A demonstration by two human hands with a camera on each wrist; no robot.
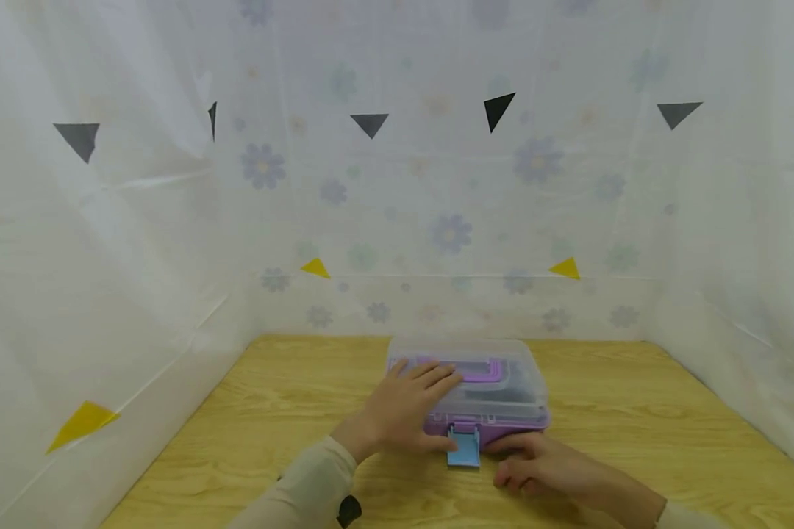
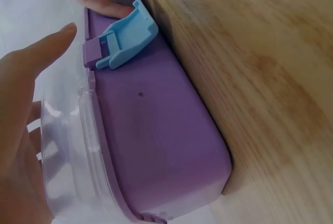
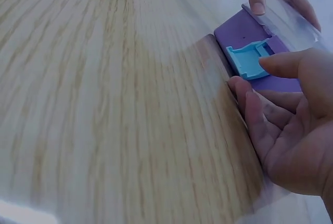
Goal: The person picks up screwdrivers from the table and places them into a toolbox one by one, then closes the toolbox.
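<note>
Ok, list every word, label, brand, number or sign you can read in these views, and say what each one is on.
There is none to read in any view.
The purple box, its clear lid and the blue latch: no print or label shows.
The sheeting behind carries only flower patterns and black and yellow triangles, no letters or numbers.
The left hand lies on the lid; the right hand is at the box front; neither covers visible writing.
</note>
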